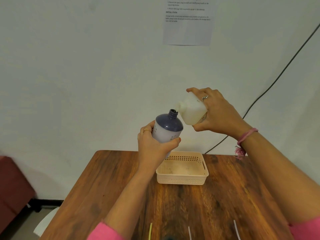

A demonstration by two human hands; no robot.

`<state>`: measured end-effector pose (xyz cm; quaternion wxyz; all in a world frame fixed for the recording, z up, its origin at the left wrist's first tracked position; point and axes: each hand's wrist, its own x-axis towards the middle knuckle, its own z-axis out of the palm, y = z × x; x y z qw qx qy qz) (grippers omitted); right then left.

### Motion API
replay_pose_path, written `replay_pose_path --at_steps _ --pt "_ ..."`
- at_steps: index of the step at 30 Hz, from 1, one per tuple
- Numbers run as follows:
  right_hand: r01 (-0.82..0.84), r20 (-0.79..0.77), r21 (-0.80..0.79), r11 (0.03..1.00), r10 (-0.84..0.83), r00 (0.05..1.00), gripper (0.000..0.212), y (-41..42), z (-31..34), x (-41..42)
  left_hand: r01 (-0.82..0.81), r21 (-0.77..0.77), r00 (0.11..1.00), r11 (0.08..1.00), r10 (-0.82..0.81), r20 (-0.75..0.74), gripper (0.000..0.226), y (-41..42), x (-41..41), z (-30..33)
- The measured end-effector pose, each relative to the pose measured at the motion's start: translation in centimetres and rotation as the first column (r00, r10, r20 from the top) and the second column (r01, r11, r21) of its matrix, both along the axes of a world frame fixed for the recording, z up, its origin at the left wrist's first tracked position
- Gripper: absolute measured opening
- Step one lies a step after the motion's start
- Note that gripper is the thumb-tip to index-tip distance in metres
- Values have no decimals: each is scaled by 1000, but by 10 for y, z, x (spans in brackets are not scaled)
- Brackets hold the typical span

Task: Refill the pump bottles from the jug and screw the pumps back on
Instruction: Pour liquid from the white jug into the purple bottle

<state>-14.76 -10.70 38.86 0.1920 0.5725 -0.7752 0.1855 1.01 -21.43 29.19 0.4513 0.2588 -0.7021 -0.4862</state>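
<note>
- The left hand [154, 144] gripped the purple-topped pump bottle [167, 129], fingers and thumb curled round its lower body, holding it in the air above the table's far end and tilted toward the right.
- The right hand [217, 113] was clamped on the white jug [191, 110], fingers over its top side and thumb under, the jug tipped so its spout met the bottle's open neck [173, 113].
- By my judgement the task stood in its pouring stage — the pump was off this bottle and the refill was under way, though no stream could be seen and the fill level could not be told through the plastic.
- Left to do, as I read it: finish the pour, screw the pump back on, and treat any other bottles likewise; no other bottle showed in view.
- Three thin tubes, one yellow [150, 230] and two pale [189, 232], lay at the near edge of the wooden table [107, 179] — perhaps the pumps' dip tubes, but their heads were cut off by the frame.
- A perforated cream basket [181, 179] sat on the table just beneath the hands; no bottle stood in it.
- Nothing blocked the pour; the risk I saw was a spill at the narrow neck, with both vessels held free in mid-air.
- A printed sheet [188, 21] hung on the wall and a dark cable [277, 75] ran down it, both well apart from the work.
</note>
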Motion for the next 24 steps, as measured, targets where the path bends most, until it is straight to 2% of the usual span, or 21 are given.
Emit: replay_pose_path --at_steps 24 --pt "-5 -21 8 1000 5 1000 101 0 2 2 -3 5 1000 1000 3 17 76 0 -2 -2"
